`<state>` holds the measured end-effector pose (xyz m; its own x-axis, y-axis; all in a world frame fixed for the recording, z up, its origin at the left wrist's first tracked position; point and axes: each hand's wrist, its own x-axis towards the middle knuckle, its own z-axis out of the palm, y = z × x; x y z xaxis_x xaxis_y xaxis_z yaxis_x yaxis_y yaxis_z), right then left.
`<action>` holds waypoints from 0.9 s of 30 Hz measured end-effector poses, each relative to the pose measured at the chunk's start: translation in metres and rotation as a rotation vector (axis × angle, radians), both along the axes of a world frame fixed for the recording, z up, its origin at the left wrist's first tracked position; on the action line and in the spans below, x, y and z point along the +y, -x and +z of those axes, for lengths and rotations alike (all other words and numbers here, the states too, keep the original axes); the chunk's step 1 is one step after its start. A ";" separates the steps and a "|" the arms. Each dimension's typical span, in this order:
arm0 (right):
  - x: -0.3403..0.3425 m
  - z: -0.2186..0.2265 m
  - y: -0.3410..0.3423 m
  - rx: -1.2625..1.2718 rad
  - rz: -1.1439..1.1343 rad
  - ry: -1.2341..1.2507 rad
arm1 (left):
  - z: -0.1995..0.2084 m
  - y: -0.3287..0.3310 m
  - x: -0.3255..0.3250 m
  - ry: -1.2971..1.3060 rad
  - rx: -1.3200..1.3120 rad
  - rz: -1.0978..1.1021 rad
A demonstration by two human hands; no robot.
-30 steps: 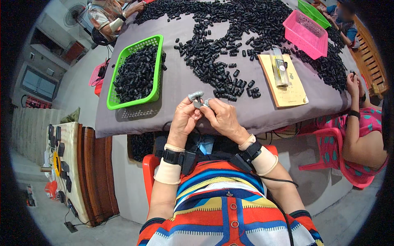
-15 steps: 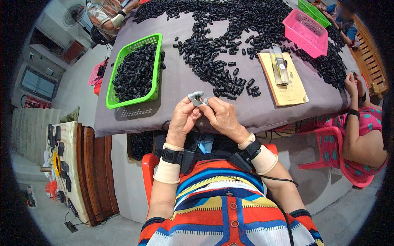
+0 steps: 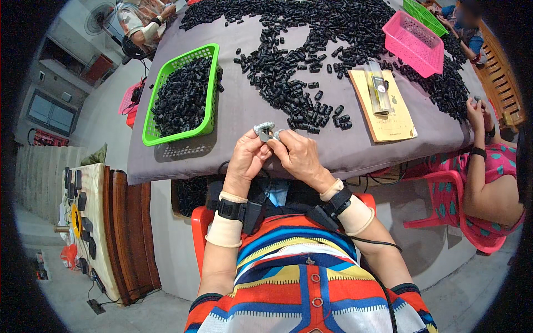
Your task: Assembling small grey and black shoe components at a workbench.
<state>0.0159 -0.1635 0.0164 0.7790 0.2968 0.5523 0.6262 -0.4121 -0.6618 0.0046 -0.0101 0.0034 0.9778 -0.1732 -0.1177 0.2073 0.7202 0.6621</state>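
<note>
Head view showed us two hands brought together just to the right of the near end of the green basket [image 3: 211,94], our landmark for every place. Between their fingertips we saw a small dark piece [image 3: 267,135], so it too was right of that basket, seen against the grey cloth [image 3: 233,105]. We found the left hand [image 3: 248,158] closed in a narrow pinch on this piece, its thumb below and a fingertip under a silvery wrapping [image 3: 264,127] above, with hardly any gap. On the side farther from the basket, the right hand [image 3: 301,160] had its thumb and finger drawn close together at the same piece; we could not tell whether they gripped it or only pressed on it. We noted a heap of black pieces [image 3: 183,97] inside the basket and a broad spread of black pieces [image 3: 355,22] to its right and beyond. Well to the basket's right we saw a yellow pad [image 3: 388,125] bearing a clear case [image 3: 380,97], a pink basket [image 3: 412,61], and, farthest over, a co-worker's hand [image 3: 475,112]. Past the basket's far left corner we saw another co-worker's sleeve [image 3: 130,19].
</note>
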 end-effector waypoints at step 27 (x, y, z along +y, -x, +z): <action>0.002 -0.003 -0.001 -0.029 -0.035 0.002 | 0.004 -0.002 0.000 -0.017 0.042 -0.005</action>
<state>0.0166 -0.1611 0.0138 0.7727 0.2706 0.5742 0.6302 -0.4359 -0.6425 0.0063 -0.0105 0.0078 0.9710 -0.1760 -0.1617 0.2390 0.7077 0.6649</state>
